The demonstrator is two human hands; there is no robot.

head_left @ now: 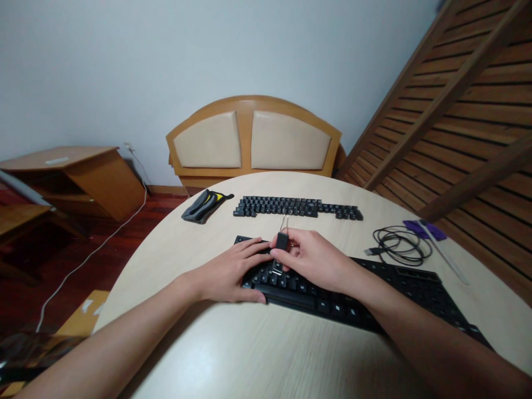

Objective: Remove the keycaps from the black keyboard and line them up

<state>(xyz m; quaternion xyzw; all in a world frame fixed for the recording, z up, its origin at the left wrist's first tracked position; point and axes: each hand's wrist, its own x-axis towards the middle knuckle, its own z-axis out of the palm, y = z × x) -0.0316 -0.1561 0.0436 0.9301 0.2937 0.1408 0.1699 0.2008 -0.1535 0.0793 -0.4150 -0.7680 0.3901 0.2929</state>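
Observation:
A black keyboard (291,296) with part of its keys off lies across the table in front of me. Spread over its left end is my left hand (236,266), fingers stretched flat across the keys and thumb along the front edge. My right hand (307,255) pinches the black grip of a wire keycap puller (281,241), held upright over the keyboard. The puller's lower wire loop reaches down among the keys; whether it has hooked a keycap I cannot tell. Behind the hands, loose black keycaps (278,206) lie laid out in rows.
A black, grey and yellow pouch or glove (203,206) lies at the back left. To the right are a coiled black USB cable (403,246), a purple cloth (434,230) and a thin pale stick (444,252). Beyond the round table (233,349) stands a padded wooden headboard (253,138).

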